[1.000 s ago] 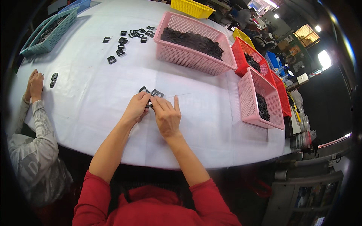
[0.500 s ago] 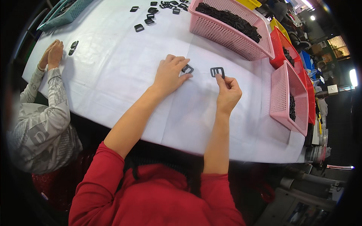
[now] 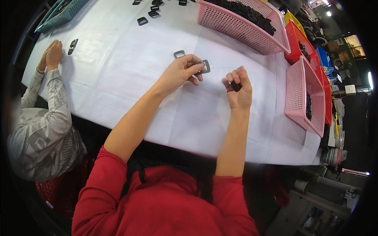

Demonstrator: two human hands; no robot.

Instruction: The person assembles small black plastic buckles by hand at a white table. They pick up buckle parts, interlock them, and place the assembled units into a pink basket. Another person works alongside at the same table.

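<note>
My left hand point(image 3: 180, 74) is raised over the white table, with thumb and fingers pinched on a black plastic buckle point(image 3: 207, 67) whose rectangular loop sticks out to the right. Just beyond its knuckles shows another black buckle loop point(image 3: 179, 53), partly covered by the hand; whether the two pieces are joined is hidden. To the right, my right hand point(image 3: 241, 92) is turned with its fingers curled over a small black plastic piece point(image 3: 236, 86), most of which they cover. A gap separates the two hands.
Several loose black buckles point(image 3: 153, 13) lie at the far side. Pink baskets of black parts stand at the back point(image 3: 244, 35) and right point(image 3: 295, 94), beside a red basket point(image 3: 293, 41). A teal basket point(image 3: 59, 19) and a co-worker's clasped hands point(image 3: 53, 55) are at the left.
My left hand has lifted a buckle off the table, and another loop now shows beyond it. My right hand has turned and curled its fingers over its piece. The view has shifted slightly.
</note>
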